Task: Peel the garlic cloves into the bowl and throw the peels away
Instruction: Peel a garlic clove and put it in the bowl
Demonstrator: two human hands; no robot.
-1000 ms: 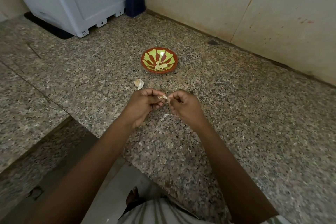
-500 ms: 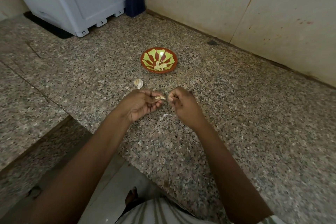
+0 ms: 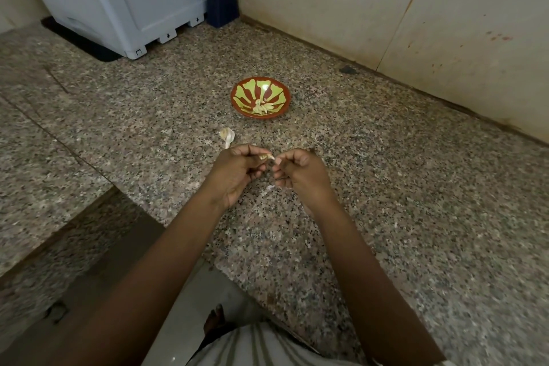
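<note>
Left hand (image 3: pixel 237 171) pinches a garlic clove (image 3: pixel 266 156) in curled fingers. Right hand (image 3: pixel 300 172), also curled, nips its tip above the bench (image 3: pixel 401 193), near the bowl (image 3: pixel 237 91). The hands have closed a slight gap.

Both bare forearms reach forward from the lower edge and converge at mid-frame. Left hand (image 3: pixel 237 171): fingers curled, thumb and forefinger pinching a garlic clove (image 3: pixel 266 156). Right hand (image 3: pixel 300 172): knuckles up, fingers curled inward, fingertips meeting those of the left and pinching the clove's free end. Wrists roughly straight.
</note>
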